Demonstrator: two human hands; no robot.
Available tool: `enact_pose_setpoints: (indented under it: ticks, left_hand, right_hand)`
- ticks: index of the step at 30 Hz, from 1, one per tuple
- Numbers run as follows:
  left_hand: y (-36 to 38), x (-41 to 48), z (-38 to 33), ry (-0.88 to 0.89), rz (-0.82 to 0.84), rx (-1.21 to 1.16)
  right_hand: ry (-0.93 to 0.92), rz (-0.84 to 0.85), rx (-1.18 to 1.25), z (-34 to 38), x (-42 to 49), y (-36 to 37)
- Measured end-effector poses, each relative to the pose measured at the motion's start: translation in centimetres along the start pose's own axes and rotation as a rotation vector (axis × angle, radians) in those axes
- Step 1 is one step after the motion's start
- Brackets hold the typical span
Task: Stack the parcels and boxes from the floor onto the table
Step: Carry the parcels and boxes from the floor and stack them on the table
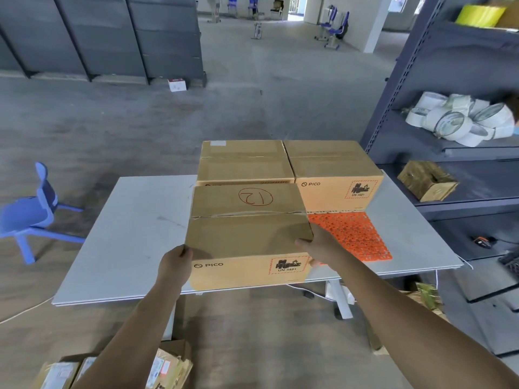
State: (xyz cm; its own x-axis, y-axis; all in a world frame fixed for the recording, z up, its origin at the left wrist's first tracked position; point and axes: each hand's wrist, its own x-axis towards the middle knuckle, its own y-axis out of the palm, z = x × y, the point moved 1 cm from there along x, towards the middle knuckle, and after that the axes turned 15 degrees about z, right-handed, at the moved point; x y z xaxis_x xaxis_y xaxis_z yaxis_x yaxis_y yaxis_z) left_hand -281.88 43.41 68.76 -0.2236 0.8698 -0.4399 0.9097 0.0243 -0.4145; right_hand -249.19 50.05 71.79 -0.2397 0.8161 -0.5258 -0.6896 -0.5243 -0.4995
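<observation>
Taped parcels (pixel 165 369) lie on the concrete floor at the bottom edge, nearest the camera, partly hidden by the left forearm. Left hand (pixel 175 266) grips the near left corner of the marked box (pixel 247 234), fingers curled round the edge; right hand (pixel 320 245) clamps its right side, thumb on top. That box is brown cardboard with a red circled number on its taped lid and PICO printed on the front. It sits at the front edge of the bench (pixel 126 234) — cannot tell if it rests on it or is held just above. Bench top is pale grey and scuffed, on white legs. Orange mesh mat (pixel 354 237) lies on the bench just right of the marked box. Behind are two more cardboard boxes side by side, touching: back left box (pixel 244 161) and back right box (pixel 334 167). Blue chair (pixel 31 211) stands left of the bench. Dark metal rack (pixel 449 66) on the right holds tape rolls (pixel 460 119). Farther off — small white box (pixel 177 85) on the floor by grey partitions (pixel 112 37).
</observation>
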Motion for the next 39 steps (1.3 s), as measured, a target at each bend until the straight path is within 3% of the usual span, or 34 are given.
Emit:
enact_pose_setpoints:
  ticks: [20,24,30,39]
  left_hand:
    - [0.3,2.1,-0.5,0.011,-0.016,-0.081]
    - [0.4,1.8,-0.5,0.020,-0.015,0.008]
    - [-0.6,0.7,-1.1,-0.030,0.023,0.141]
    - [-1.5,-2.7,-0.1,0.138,0.064,0.298]
  right_hand:
    - [-0.024,-0.029,-0.047,0.8,0.7,0.2]
    - [0.004,-0.068,-0.171,1.0,0.7,0.5]
    - [0.151,-0.183,-0.596,2.6,-1.0,1.9]
    - [0.132,-0.203,-0.733,2.4,-4.6,4.3]
